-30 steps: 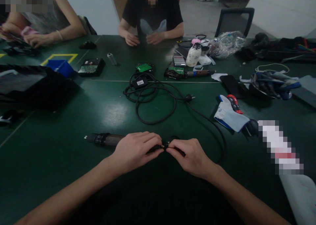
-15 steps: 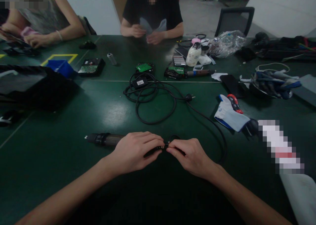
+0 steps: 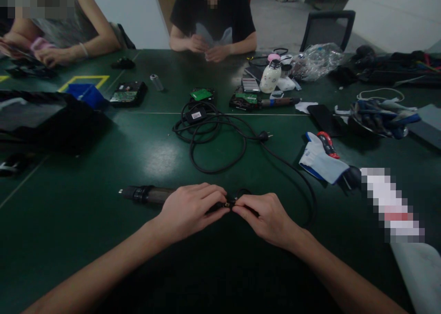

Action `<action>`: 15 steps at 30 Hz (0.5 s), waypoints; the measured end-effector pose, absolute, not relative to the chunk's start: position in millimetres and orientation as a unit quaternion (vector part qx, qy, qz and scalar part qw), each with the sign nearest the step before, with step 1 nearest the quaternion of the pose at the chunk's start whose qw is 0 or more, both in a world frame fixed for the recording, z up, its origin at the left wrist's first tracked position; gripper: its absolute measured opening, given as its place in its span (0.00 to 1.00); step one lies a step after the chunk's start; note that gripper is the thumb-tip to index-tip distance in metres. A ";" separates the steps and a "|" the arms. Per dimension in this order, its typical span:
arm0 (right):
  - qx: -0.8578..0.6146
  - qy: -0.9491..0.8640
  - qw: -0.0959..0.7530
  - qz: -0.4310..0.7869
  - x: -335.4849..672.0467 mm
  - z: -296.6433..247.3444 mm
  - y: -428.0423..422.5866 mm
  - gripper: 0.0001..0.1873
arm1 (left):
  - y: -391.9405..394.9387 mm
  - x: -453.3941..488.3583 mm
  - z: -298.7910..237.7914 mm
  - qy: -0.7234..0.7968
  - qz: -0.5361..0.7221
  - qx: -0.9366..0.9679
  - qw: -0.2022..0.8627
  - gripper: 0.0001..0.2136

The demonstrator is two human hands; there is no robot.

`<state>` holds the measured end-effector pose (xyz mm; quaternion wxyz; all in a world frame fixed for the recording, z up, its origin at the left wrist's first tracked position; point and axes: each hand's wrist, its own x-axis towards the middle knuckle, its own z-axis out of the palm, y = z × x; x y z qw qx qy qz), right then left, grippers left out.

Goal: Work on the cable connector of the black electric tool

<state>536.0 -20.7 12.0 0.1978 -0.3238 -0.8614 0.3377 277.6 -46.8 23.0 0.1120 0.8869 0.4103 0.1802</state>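
L hand (image 3: pixel 189 208) curled over R end of dark cyl tool (image 3: pixel 158 195), R hand (image 3: pixel 265 215) pinching small dark connector (image 3: pixel 232 203) there
Both hands nearly closed, fingertips almost meeting; tool sticks out L of L hand, on near part of tabletop (image 3: pixel 69 213), well apart from far edge; metal tip (image 3: pixel 120 191) pts to tabletop's L side, long axis approx parallel w/ far edge; black cord (image 3: pixel 217 172) loops beyond hands

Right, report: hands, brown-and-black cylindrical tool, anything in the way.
Left hand gripping tool, silver tip leftward. Right hand pinching at its tail end, exact contact unclear. Looped black cable lies beyond both hands.
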 end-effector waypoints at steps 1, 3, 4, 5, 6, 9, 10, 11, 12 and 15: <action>-0.325 -0.861 0.196 0.339 536.0 12.1 -20.7 0.13 | -47.1 277.7 22.9 0.414 0.182 0.885 0.109 0.10; -0.327 -0.860 0.195 0.339 535.9 12.2 -20.9 0.13 | -47.2 277.7 24.0 0.400 0.177 0.891 0.117 0.12; -0.328 -0.860 0.195 0.340 535.7 12.3 -20.9 0.13 | -47.1 277.6 24.8 0.388 0.173 0.896 0.125 0.12; -0.329 -0.859 0.195 0.340 535.6 12.4 -21.0 0.13 | -47.0 277.5 25.4 0.378 0.170 0.901 0.131 0.12; -0.329 -0.859 0.195 0.340 535.5 12.4 -21.1 0.13 | -46.9 277.5 25.7 0.374 0.170 0.902 0.134 0.11; -0.328 -0.859 0.193 0.342 535.5 12.6 -21.3 0.13 | -47.6 277.9 24.2 0.398 0.186 0.892 0.110 0.08; -0.328 -0.859 0.192 0.342 535.6 12.6 -21.4 0.13 | -48.1 278.0 23.5 0.408 0.192 0.887 0.100 0.08; -0.328 -0.859 0.191 0.344 535.7 12.6 -21.4 0.13 | -48.5 278.1 22.9 0.412 0.196 0.885 0.096 0.10; -0.329 -0.859 0.189 0.345 535.8 12.4 -21.5 0.13 | -48.8 278.0 22.8 0.408 0.195 0.886 0.097 0.11; -0.332 -0.857 0.187 0.347 535.8 11.3 -21.6 0.13 | -48.4 277.1 23.3 0.380 0.175 0.900 0.123 0.12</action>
